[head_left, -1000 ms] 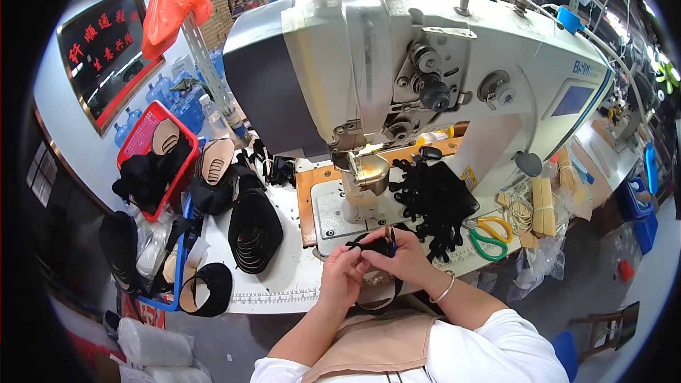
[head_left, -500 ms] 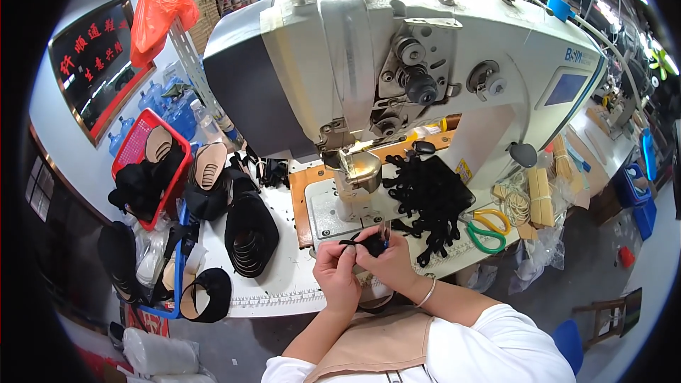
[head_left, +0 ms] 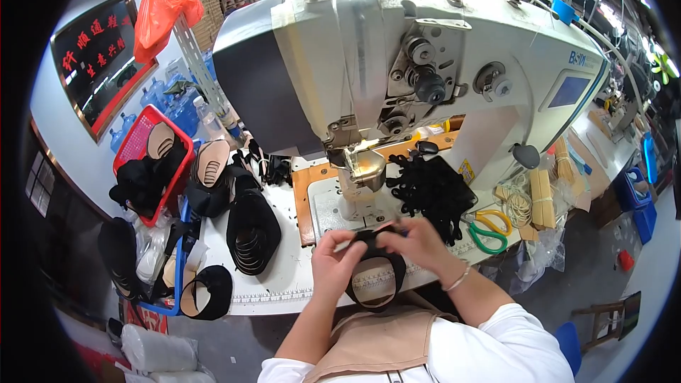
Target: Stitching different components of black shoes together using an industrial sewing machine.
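Observation:
In front of the post of a white sewing machine point(head_left: 291, 50), my two hands hold up a black shoe upper point(head_left: 399, 269). It hangs as a loop, and the table edge shows through its opening. My left hand point(head_left: 336, 259) pinches the upper's top edge with thumb and fingers. My right hand point(head_left: 423, 242) is closed at the same edge, slightly smeared by motion. Something small and dark sits by the right fingertips, too blurred to name. Beyond the hands, the machine's lit presser area point(head_left: 365, 163) stands above the post.
Black shoe uppers point(head_left: 253, 234) lie at left, near a red basket point(head_left: 147, 128) and a blue basket point(head_left: 170, 310). A pile of black straps point(head_left: 425, 188) lies right of the post. Scissors with green and yellow handles point(head_left: 489, 239) rest near the right edge.
The black upper has come up into view between my hands and hangs as an open loop. My right hand has moved right and slightly up, away from the left.

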The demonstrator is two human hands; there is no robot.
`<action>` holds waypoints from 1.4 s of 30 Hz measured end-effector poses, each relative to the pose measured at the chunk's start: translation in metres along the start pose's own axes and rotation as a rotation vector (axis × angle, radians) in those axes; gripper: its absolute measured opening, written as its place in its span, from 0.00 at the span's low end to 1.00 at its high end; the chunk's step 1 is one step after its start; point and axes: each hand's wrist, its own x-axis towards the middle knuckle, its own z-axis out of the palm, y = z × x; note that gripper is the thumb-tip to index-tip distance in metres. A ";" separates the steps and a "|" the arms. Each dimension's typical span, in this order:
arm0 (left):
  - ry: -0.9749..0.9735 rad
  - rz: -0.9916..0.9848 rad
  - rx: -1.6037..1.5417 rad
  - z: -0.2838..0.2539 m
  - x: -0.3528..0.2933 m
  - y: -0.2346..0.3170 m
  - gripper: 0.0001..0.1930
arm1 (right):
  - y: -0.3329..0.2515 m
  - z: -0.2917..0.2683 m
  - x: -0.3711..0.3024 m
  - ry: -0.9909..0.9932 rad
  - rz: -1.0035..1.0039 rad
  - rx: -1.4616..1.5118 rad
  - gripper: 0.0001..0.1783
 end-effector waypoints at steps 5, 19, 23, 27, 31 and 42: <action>-0.253 0.108 1.254 -0.009 -0.001 0.000 0.16 | 0.026 -0.037 -0.015 0.141 0.074 0.039 0.09; -0.406 -0.569 -0.257 -0.037 0.002 0.010 0.18 | -0.002 -0.007 -0.033 -0.019 0.111 0.389 0.07; -0.359 -0.587 -0.210 -0.029 0.003 0.035 0.15 | -0.015 -0.006 -0.030 -0.030 -0.026 0.126 0.07; -0.505 -0.544 -0.081 -0.026 0.006 0.046 0.15 | -0.018 -0.009 -0.021 -0.106 -0.247 -0.118 0.07; -0.498 -0.498 -0.091 -0.023 0.006 0.046 0.18 | -0.018 -0.010 -0.019 -0.102 -0.225 -0.286 0.10; -0.493 -0.401 -0.166 -0.025 0.003 0.038 0.16 | -0.019 -0.001 -0.018 -0.010 -0.340 -0.318 0.13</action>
